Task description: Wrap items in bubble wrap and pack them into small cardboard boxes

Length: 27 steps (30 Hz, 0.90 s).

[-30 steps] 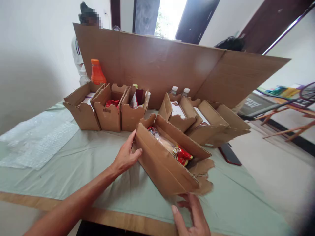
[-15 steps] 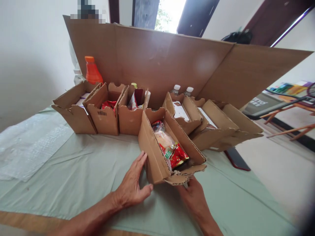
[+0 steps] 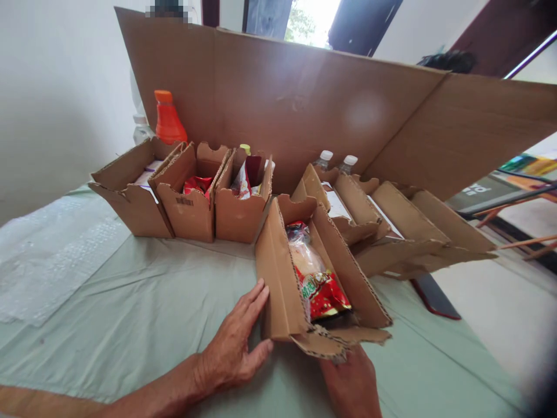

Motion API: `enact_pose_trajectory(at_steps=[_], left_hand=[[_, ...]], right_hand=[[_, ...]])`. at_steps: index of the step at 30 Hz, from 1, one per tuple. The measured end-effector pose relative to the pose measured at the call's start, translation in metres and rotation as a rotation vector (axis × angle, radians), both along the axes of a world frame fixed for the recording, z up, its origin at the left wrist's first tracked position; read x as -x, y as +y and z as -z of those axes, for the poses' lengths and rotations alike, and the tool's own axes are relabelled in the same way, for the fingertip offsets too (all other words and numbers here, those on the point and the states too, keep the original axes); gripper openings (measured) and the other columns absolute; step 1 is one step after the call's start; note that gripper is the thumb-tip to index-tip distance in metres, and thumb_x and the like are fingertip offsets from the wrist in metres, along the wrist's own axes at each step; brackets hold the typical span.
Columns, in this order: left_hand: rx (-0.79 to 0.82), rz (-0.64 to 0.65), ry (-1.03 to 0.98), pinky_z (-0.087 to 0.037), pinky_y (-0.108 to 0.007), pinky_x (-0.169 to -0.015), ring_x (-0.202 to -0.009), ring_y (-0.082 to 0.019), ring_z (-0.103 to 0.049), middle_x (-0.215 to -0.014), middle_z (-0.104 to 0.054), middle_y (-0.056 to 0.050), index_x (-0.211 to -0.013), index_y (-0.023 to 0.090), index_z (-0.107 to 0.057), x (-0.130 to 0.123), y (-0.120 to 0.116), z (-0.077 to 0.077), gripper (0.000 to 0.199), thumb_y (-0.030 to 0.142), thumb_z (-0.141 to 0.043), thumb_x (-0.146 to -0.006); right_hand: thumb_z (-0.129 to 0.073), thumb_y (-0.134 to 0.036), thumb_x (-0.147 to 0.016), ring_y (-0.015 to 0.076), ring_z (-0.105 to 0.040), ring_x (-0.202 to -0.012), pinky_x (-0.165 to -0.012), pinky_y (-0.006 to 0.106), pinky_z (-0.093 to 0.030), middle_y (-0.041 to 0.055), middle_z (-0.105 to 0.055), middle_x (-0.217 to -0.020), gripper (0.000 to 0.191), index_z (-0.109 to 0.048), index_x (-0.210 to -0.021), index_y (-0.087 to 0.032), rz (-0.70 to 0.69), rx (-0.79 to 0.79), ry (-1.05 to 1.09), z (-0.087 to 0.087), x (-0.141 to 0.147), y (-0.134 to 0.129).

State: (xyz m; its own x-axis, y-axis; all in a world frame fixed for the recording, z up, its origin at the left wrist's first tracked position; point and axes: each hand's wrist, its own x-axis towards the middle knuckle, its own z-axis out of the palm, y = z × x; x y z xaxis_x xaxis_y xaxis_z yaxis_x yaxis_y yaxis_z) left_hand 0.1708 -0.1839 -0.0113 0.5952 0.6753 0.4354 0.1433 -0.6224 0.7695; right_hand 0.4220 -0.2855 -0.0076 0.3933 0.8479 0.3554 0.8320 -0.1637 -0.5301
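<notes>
An open-topped cardboard box (image 3: 282, 302) juts out from the row toward me, its front edge torn and ragged. Inside it lies a clear and red snack packet (image 3: 326, 290). My left hand (image 3: 232, 337) rests at the box's left side, fingers extended with the tips against the cardboard and the thumb apart. Below the torn front flap is my right hand (image 3: 350, 380); its fingers are hidden under the box, so its grip does not show.
Cardboard bins (image 3: 239, 217) holding packets stand left; more bins (image 3: 400, 255) stand right. Behind them rise a tall cardboard panel (image 3: 296, 87), an orange bottle (image 3: 169, 122) and white-capped bottles (image 3: 324, 159). Bubble wrap (image 3: 56, 255) lies left on the green cloth (image 3: 174, 290); a dark flat object (image 3: 435, 296) lies right.
The view has shifted, so most things appear farther right. The front of the jutting box and my right hand sit lower in the picture. My left hand stays against the box's side.
</notes>
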Motion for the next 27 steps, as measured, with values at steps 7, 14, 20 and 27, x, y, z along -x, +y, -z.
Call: enact_pose_trajectory(at_steps=[7,14,20,27], left_hand=[[0.103,-0.336,-0.013,-0.061,-0.036,-0.084,-0.093,-0.022,-0.073,-0.108,-0.073,-0.011,-0.132,0.019,-0.06,0.003,0.032,-0.004,0.038,0.023,-0.053,-0.095],[0.232,-0.353,-0.059,-0.056,-0.027,-0.068,-0.076,-0.016,-0.067,-0.085,-0.068,-0.004,-0.104,0.02,-0.064,-0.003,0.024,-0.013,0.016,0.027,-0.058,-0.091],[0.219,-0.156,0.057,-0.059,-0.041,-0.09,-0.115,-0.026,-0.067,-0.133,-0.066,-0.013,-0.131,0.023,-0.061,-0.012,0.037,-0.025,0.043,0.027,-0.059,-0.088],[0.127,-0.187,0.229,-0.054,-0.047,-0.102,-0.128,-0.029,-0.062,-0.137,-0.063,-0.019,-0.144,0.015,-0.047,-0.054,0.09,-0.018,0.06,0.028,-0.057,-0.086]], right_hand=[[-0.056,-0.044,-0.096,0.0178,-0.068,-0.064,-0.06,0.027,-0.055,0.0033,-0.073,-0.079,0.024,-0.064,-0.095,-0.021,-0.202,-0.129,0.196,-0.035,0.029,0.063],[-0.052,-0.049,-0.097,0.0198,-0.068,-0.065,-0.062,0.029,-0.047,0.0045,-0.075,-0.074,0.036,-0.069,-0.079,-0.023,-0.237,-0.009,0.149,-0.018,0.008,0.099],[-0.053,-0.038,-0.097,0.0208,-0.07,-0.075,-0.071,0.029,-0.049,0.0048,-0.077,-0.081,0.029,-0.074,-0.083,-0.023,-0.254,0.014,0.153,-0.012,-0.001,0.114],[-0.052,-0.026,-0.096,0.0209,-0.072,-0.085,-0.083,0.031,-0.051,0.0042,-0.079,-0.091,0.024,-0.076,-0.091,-0.023,-0.264,-0.021,0.217,-0.007,-0.003,0.108]])
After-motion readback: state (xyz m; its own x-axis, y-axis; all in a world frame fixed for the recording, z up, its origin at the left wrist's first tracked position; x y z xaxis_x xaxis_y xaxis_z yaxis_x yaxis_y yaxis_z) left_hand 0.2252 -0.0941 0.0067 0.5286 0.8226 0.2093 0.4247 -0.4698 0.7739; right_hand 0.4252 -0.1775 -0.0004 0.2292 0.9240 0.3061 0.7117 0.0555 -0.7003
